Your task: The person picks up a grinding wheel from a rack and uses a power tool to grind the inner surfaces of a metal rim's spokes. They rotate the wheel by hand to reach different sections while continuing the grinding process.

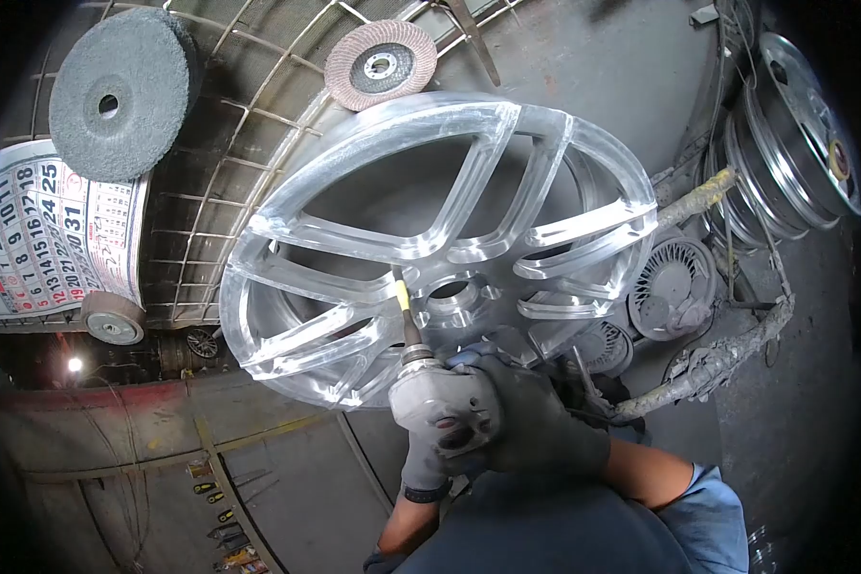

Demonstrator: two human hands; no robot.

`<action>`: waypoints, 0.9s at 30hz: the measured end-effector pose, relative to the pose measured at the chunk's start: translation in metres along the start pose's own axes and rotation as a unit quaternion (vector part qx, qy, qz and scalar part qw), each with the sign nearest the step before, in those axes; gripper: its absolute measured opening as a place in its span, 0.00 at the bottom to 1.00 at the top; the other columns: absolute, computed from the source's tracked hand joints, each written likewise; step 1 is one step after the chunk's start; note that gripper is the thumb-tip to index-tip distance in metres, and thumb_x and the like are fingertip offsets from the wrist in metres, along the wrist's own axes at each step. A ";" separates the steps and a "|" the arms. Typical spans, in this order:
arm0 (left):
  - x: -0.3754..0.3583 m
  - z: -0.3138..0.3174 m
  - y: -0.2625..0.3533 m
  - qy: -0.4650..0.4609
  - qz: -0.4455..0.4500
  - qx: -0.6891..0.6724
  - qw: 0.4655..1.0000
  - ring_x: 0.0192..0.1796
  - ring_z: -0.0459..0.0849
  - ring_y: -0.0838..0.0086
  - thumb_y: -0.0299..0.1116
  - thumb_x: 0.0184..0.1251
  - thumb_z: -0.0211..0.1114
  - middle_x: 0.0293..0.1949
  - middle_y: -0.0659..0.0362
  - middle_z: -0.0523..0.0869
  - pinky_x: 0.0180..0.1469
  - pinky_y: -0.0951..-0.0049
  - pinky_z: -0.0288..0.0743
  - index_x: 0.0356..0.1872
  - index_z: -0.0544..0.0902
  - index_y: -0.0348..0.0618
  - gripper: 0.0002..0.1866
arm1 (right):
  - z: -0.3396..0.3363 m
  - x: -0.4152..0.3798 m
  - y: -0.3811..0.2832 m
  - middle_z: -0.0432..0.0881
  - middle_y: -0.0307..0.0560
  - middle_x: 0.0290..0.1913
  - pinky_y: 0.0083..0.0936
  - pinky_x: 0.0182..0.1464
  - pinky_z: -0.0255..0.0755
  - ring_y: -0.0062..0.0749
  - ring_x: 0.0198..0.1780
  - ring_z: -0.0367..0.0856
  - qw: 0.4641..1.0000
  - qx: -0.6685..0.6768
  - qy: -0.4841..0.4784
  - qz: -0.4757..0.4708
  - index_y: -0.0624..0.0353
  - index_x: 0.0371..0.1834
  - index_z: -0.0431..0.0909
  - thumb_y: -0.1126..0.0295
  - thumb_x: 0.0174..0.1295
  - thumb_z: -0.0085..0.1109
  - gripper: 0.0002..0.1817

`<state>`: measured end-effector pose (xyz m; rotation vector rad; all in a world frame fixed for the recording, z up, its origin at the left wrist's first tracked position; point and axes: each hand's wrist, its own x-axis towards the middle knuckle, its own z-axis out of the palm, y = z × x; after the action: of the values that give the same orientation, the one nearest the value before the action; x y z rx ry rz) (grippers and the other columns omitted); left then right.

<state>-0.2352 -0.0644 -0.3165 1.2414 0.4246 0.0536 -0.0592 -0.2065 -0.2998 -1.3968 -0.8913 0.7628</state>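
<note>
A bare silvery alloy wheel [488,143] with paired spokes lies tilted before me. A grey power tool [440,402] with a long thin shaft points up at it, and the shaft's yellow-banded tip overlaps a spoke left of the hub. My right hand [536,416], in a dark grey glove, is wrapped round the tool's right side. My left hand [426,466], in a grey glove, grips the tool from below left; the tool body hides most of its fingers.
A grey abrasive disc [143,105], a flap disc [349,72] and a small brown wheel [113,320] are near a wire grid [196,206] and a calendar [53,230]. Several rims [765,163] and a crusted metal frame [727,354] stand right. Hand tools [225,521] hang lower left.
</note>
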 end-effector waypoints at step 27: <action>0.004 0.038 0.031 0.246 -0.077 -0.048 0.965 0.63 0.80 0.62 0.37 0.62 0.72 0.63 0.55 0.80 0.67 0.61 0.75 0.68 0.73 0.44 0.33 | -0.007 0.006 -0.014 0.81 0.61 0.51 0.43 0.53 0.79 0.56 0.51 0.85 1.000 0.019 -0.022 -0.010 0.68 0.62 0.70 0.49 0.39 0.83 0.50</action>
<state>-0.2130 -0.0871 -0.2795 1.0885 0.9376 0.2497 -0.0510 -0.2057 -0.2854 -1.3392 -0.9200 0.7943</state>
